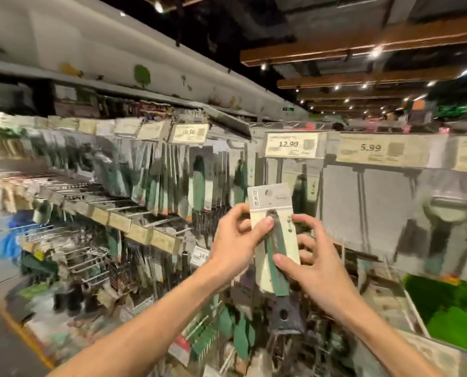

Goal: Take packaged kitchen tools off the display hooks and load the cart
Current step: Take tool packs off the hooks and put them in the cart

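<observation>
A packaged kitchen tool [274,235] with a green handle on a cream card is held up in front of the display, clear of the hooks. My left hand [237,235] pinches the card's left edge, thumb across the front. My right hand [311,257] grips the lower right side, thumb on the green handle and fingers behind the card. More packaged green-handled tools [199,183] hang in rows on the display hooks [134,208] to the left and behind. The cart is not clearly visible.
Price tags reading 12.90 [289,144] and 5.99 [371,148] sit above the hooks on the right. A large peeler package [444,213] hangs at right. Lower hook rows [91,257] hold several more tools. A green object [450,303] fills the lower right.
</observation>
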`<state>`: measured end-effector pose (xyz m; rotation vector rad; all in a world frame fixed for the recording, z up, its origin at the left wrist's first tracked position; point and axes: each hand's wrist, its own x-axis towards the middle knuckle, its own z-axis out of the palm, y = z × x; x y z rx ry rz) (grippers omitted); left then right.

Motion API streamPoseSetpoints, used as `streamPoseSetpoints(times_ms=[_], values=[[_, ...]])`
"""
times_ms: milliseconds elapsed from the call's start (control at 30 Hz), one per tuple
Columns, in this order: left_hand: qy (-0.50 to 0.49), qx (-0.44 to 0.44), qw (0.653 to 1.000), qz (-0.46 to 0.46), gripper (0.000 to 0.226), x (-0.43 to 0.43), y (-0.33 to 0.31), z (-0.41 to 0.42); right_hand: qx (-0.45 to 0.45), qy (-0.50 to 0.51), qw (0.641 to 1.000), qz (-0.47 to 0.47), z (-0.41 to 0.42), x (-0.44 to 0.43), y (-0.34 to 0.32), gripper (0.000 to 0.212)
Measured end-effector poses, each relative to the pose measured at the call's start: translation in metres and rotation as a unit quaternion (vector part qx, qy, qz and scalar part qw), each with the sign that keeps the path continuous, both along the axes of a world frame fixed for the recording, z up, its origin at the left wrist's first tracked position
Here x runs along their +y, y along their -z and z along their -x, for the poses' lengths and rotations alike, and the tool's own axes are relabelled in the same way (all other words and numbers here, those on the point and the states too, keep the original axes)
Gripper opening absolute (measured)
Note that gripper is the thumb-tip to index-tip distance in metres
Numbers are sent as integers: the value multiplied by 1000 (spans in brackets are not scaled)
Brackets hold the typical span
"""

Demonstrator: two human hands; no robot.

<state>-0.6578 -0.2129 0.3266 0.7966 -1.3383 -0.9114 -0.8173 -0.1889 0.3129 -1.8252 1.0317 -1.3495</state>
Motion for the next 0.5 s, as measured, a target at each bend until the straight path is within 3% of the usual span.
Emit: streamPoseSetpoints(times_ms=[200,400,500], values=[[-18,-11,998,61,49,-40,-16,-54,16,33,998,47,-60,-42,-13,58],[-43,-107,981,158,19,-67,-21,-83,3,70,994,89,-91,-66,-20,61],[-50,-125,974,184,20,-76,-29,-91,-12,71,992,99,-98,-77,-24,60]])
